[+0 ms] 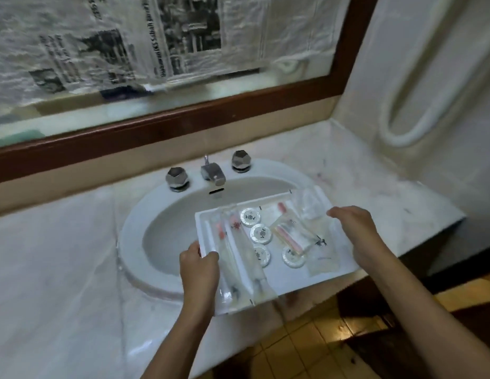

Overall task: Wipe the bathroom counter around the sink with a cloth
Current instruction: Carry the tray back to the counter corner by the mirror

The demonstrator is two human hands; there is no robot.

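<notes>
I hold a white rectangular tray of wrapped toiletries over the right half of the oval white sink and the counter's front edge. My left hand grips the tray's left rim. My right hand grips its right rim. On the tray lie several round wrapped soaps and clear packets with toothbrushes. The pale marble counter surrounds the sink. No cloth is in view.
A chrome tap with two faceted knobs stands behind the basin. A wood-framed mirror covered with newspaper runs along the back wall. A white curved rail hangs on the right wall. Yellow floor tiles show below.
</notes>
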